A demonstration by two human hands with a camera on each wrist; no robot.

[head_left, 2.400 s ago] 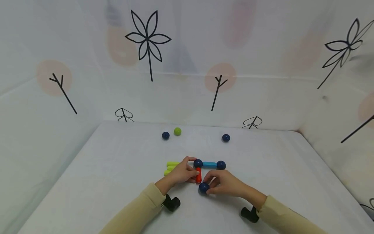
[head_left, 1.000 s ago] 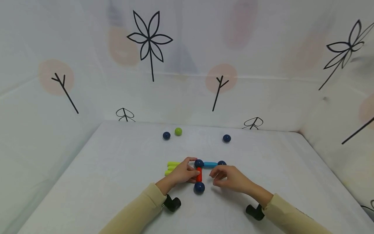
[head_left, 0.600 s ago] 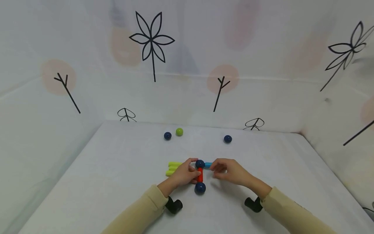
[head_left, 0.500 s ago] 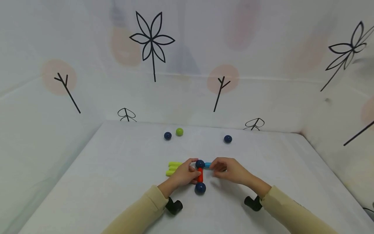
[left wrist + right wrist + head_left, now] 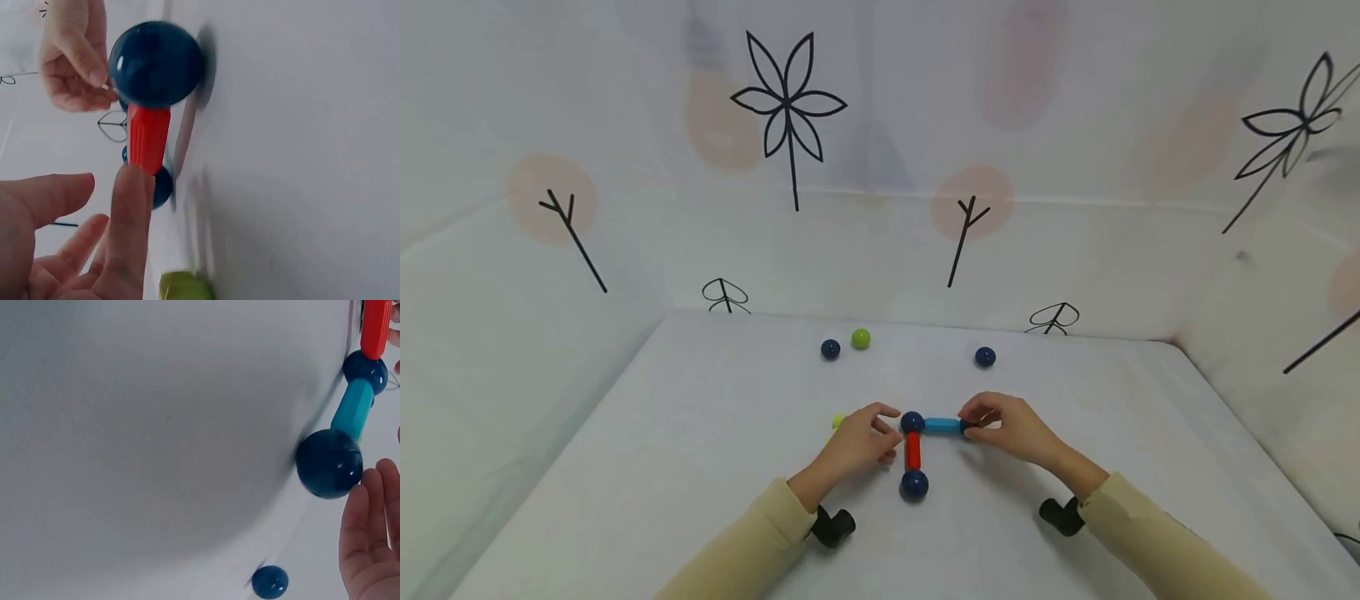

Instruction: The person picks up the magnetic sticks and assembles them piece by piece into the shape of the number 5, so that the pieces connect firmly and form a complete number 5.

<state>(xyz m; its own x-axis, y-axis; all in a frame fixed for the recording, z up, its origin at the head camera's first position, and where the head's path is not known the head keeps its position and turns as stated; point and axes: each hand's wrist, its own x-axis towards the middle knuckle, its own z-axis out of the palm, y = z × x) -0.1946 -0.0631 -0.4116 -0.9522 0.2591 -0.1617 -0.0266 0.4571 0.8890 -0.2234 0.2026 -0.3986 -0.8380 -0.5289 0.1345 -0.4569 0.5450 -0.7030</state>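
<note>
A joined toy figure of balls and sticks lies mid-table. Its red stick (image 5: 913, 451) runs toward me from a dark blue corner ball (image 5: 913, 422) to a near dark blue ball (image 5: 914, 486). A light blue stick (image 5: 942, 426) leads right from the corner to an end ball (image 5: 329, 464). My right hand (image 5: 1018, 429) pinches that end ball at its outer side, partly covering it in the head view. My left hand (image 5: 859, 439), fingers relaxed and parted, hovers just left of the red stick with nothing in it. Beneath it, yellow-green sticks (image 5: 839, 421) are mostly hidden.
Toward the back edge sit a dark blue ball (image 5: 831, 349), a green ball (image 5: 861, 338) beside it and another dark blue ball (image 5: 985, 357) farther right. A white sheet (image 5: 880, 250) with drawn flowers stands behind the table. Black cameras (image 5: 833, 527) hang under both wrists.
My right hand placed the near ball against the red stick, let go and moved up to the right-end ball. My left hand has released the red stick and drawn slightly left.
</note>
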